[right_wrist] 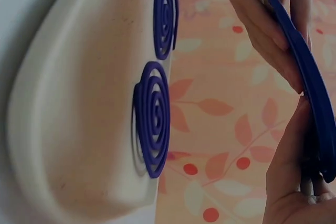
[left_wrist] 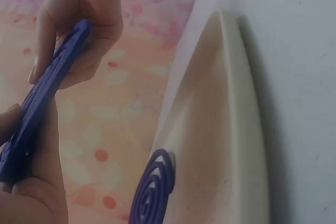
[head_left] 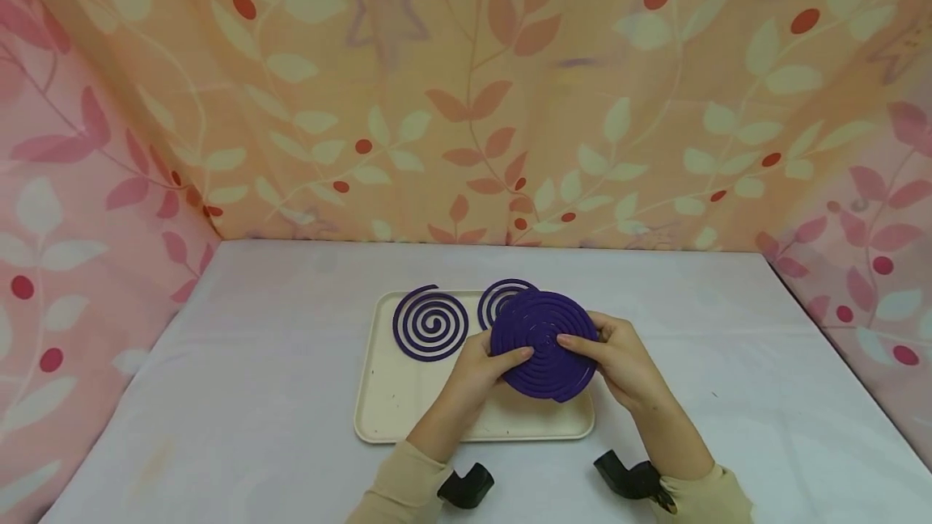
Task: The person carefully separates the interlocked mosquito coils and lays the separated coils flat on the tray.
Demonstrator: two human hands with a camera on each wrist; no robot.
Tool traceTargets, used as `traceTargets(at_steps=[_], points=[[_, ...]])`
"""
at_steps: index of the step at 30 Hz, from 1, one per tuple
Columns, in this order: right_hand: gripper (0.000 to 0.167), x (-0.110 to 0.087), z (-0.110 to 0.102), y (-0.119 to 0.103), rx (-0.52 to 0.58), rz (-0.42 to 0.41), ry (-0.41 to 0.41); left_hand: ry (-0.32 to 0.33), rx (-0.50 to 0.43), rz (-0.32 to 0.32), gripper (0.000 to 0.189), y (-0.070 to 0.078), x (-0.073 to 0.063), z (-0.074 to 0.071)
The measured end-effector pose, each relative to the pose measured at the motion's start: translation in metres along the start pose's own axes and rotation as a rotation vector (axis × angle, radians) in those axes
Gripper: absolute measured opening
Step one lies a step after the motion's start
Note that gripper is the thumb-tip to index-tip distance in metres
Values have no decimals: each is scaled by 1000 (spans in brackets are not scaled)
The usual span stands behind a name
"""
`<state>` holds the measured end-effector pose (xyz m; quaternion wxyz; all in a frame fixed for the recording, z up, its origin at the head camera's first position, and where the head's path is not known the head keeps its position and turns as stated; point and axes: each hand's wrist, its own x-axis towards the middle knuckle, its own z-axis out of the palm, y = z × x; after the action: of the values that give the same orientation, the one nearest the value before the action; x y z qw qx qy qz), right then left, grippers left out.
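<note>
Purple, brittle-looking and ridged, the tightly coiled disc (head_left: 546,346) is raised above the cream tray (head_left: 408,407); left hand (head_left: 476,374) and right hand (head_left: 622,358) pinch it closely, 2 thumbs pressing its face. Uneven thumb pressure could snap a thin turn; a slip could drop it onto the open left spiral (head_left: 433,325) or right spiral (right_wrist: 156,120), chipping them.

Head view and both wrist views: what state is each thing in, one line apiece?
Packed purple mosquito coil: tilted, turns close together.
Left hand: pinching the packed coil.
Right hand: pinching the packed coil.
Cream tray: right way up on the white tabletop.
Left purple mosquito coil: turns spaced apart, at the tray's far edge.
Right purple mosquito coil: turns spaced apart, partly hidden in the head view.
</note>
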<state>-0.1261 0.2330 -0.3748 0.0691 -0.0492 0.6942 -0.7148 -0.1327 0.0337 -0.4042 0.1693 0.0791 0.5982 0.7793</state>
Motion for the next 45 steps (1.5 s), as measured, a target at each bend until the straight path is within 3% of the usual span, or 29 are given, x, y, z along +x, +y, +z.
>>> traceTargets(at_steps=[13,17,23,31,38,45], points=[[32,15,23,-11,82,-29,-57,54,17,45,33,21,-5,-19],[29,18,27,-15,78,-30,-64,44,11,49,33,26,-7,-23],[29,21,28,-18,84,-34,-64,-55,-36,73,35,34,-9,-33],[14,21,23,-16,167,-96,-73,-211,-52,177,41,35,-12,-54],[19,22,19,-14,176,-138,-75,-249,-119,197,42,34,-12,-62],[21,24,19,-13,139,-133,-56,-312,-218,206,23,32,-10,-68]])
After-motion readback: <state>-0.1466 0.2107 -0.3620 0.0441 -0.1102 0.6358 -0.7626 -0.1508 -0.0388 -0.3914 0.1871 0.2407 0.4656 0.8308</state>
